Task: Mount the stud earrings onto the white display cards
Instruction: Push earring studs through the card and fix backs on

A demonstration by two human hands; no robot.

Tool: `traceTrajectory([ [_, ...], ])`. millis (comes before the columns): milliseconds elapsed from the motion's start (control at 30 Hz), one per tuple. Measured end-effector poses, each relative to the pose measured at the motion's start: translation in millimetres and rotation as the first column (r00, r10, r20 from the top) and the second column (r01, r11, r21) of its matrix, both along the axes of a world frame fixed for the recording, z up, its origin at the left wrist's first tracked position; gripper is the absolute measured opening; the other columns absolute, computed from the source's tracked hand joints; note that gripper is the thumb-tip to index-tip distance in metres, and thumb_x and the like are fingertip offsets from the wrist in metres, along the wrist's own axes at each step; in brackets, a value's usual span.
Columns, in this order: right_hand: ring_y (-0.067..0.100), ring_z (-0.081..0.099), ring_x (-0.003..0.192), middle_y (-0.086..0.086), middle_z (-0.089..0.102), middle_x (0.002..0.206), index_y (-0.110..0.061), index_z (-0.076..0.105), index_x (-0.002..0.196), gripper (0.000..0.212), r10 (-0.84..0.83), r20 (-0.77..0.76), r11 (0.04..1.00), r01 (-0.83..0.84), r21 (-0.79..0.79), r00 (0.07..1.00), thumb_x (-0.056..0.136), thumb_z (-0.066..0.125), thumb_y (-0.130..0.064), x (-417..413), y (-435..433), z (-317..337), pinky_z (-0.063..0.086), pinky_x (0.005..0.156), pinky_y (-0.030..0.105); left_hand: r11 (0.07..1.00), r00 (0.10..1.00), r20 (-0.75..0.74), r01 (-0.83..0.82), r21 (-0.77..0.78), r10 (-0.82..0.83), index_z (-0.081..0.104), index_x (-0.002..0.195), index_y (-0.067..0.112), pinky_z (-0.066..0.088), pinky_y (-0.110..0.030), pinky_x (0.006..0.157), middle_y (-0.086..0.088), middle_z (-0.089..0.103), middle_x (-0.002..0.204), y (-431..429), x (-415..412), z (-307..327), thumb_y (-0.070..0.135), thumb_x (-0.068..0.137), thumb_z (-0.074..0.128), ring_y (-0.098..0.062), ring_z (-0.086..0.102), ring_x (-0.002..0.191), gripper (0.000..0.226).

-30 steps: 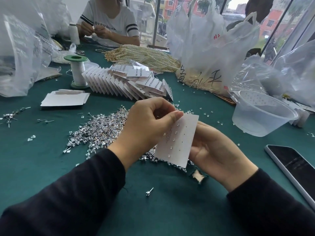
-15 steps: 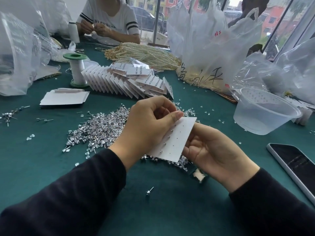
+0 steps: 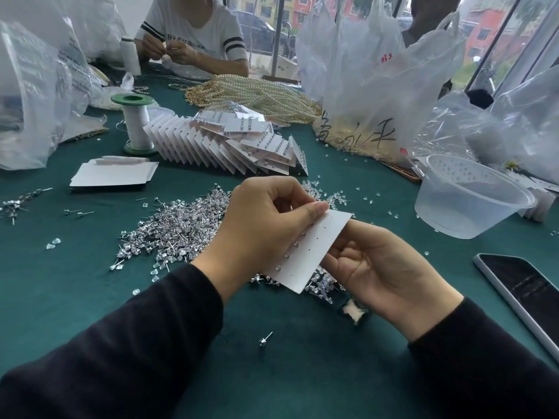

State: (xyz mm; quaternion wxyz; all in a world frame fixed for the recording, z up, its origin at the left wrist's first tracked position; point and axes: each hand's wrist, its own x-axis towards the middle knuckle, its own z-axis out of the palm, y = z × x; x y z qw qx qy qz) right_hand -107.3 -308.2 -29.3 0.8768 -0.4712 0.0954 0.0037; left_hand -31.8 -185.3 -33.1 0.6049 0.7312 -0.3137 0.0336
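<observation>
Midway through one card — the left hand (image 3: 266,234) is pinching a stud against the upper left edge of the white card (image 3: 308,252), which the right hand (image 3: 384,273) is gripping from beneath above the earring pile (image 3: 175,234) — next, likely seating the post in an empty hole.

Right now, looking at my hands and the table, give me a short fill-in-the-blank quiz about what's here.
1. Both hands hold one white ____ above the stud pile.
2. The left hand pinches the card's far corner with its ____.
3. The clear plastic bowl sits to the ____ of the hands.
4. The spool has a ____ top.

Missing words: card; thumb; right; green
</observation>
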Motion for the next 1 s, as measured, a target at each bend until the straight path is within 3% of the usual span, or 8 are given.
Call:
traceTrajectory([
  [300, 0.017, 0.07, 0.071, 0.014, 0.071, 0.082, 0.007, 0.069, 0.087, 0.024, -0.024, 0.031, 0.999, 0.025, -0.037, 0.999, 0.068, 0.063, -0.007, -0.2, -0.1, -1.8, 0.058, 0.066, 0.026, 0.999, 0.999, 0.045, 0.0, 0.039, -0.001, 0.067, 0.063, 0.013, 0.044, -0.025, 0.05, -0.006, 0.064, 0.06, 0.9, -3.1, 2.8, 0.029, 0.075, 0.073, -0.01, 0.054, 0.053, 0.021],
  [400, 0.021, 0.07, 0.071, 0.018, 0.07, 0.083, 0.014, 0.06, 0.094, 0.038, -0.132, 0.066, 0.981, 0.14, -0.131, 0.989, 0.063, 0.065, -0.007, 0.0, -0.9, -2.0, 0.056, 0.061, 0.026, 0.991, 0.99, 0.11, 0.076, 0.113, -0.088, 0.073, 0.079, 0.017, 0.052, -0.026, 0.062, 0.004, 0.068, 0.077, 2.5, -7.0, 5.3, 0.043, 0.071, 0.072, -0.009, 0.063, 0.07, 0.028],
  [467, 0.021, 0.068, 0.065, 0.017, 0.069, 0.075, 0.009, 0.061, 0.085, 0.023, -0.219, 0.083, 0.95, 0.232, -0.21, 0.972, 0.066, 0.065, -0.004, -0.3, -3.2, -1.5, 0.055, 0.056, 0.025, 0.981, 0.977, 0.178, 0.086, 0.173, -0.117, 0.073, 0.093, 0.018, 0.053, -0.024, 0.07, 0.008, 0.068, 0.088, 2.6, -10.9, 5.9, 0.049, 0.064, 0.073, -0.005, 0.063, 0.079, 0.043],
  [600, 0.019, 0.065, 0.062, 0.015, 0.067, 0.073, 0.002, 0.062, 0.079, 0.005, -0.262, 0.075, 0.927, 0.273, -0.258, 0.962, 0.08, 0.058, 0.0, -0.2, -6.4, -0.7, 0.055, 0.057, 0.026, 0.975, 0.938, 0.319, 0.073, 0.208, -0.138, 0.07, 0.103, 0.014, 0.053, -0.031, 0.078, 0.001, 0.07, 0.094, 1.0, -11.7, 5.2, 0.017, 0.075, 0.07, -0.011, 0.064, 0.085, 0.028],
  [667, 0.016, 0.062, 0.06, 0.009, 0.066, 0.067, -0.004, 0.065, 0.07, 0.004, -0.257, 0.127, 0.914, 0.284, -0.289, 0.958, 0.073, 0.063, -0.004, -1.3, -5.6, -0.1, 0.055, 0.058, 0.026, 0.984, 0.934, 0.342, 0.041, 0.171, -0.099, 0.071, 0.1, 0.013, 0.052, -0.028, 0.077, 0.001, 0.072, 0.091, 1.6, -10.0, 5.4, 0.002, 0.079, 0.062, -0.011, 0.065, 0.083, 0.025],
  [867, 0.014, 0.059, 0.058, 0.007, 0.067, 0.067, -0.007, 0.073, 0.072, 0.016, -0.205, 0.306, 0.85, 0.324, -0.415, 0.93, 0.063, 0.069, -0.02, -3.0, -3.0, 2.4, 0.052, 0.057, 0.023, 0.996, 0.937, 0.347, -0.057, 0.068, 0.03, 0.072, 0.086, 0.014, 0.047, -0.015, 0.057, 0.002, 0.07, 0.071, 3.4, -9.0, 7.8, 0.01, 0.081, 0.059, -0.007, 0.06, 0.063, 0.015],
  [933, 0.01, 0.057, 0.054, 0.002, 0.066, 0.063, -0.01, 0.072, 0.071, 0.008, -0.185, 0.351, 0.72, 0.37, -0.587, 0.918, 0.068, 0.073, -0.018, -4.7, -10.2, 6.5, 0.048, 0.054, 0.019, 0.989, 0.956, 0.264, -0.144, 0.035, 0.129, 0.07, 0.079, 0.011, 0.043, -0.022, 0.05, -0.003, 0.066, 0.063, 4.1, -4.3, 6.6, 0.013, 0.082, 0.058, -0.014, 0.055, 0.055, 0.012],
  [1000, 0.003, 0.054, 0.054, -0.003, 0.066, 0.063, -0.017, 0.072, 0.073, 0.004, -0.082, 0.366, 0.33, 0.372, -0.867, 0.927, 0.074, 0.074, -0.014, -5.6, -18.1, 8.0, 0.042, 0.055, 0.011, 0.983, 0.981, 0.055, -0.182, -0.036, 0.184, 0.068, 0.075, 0.005, 0.05, -0.033, 0.053, -0.015, 0.067, 0.068, 4.8, 1.9, 6.6, 0.012, 0.084, 0.06, -0.029, 0.061, 0.061, 0.015],
])
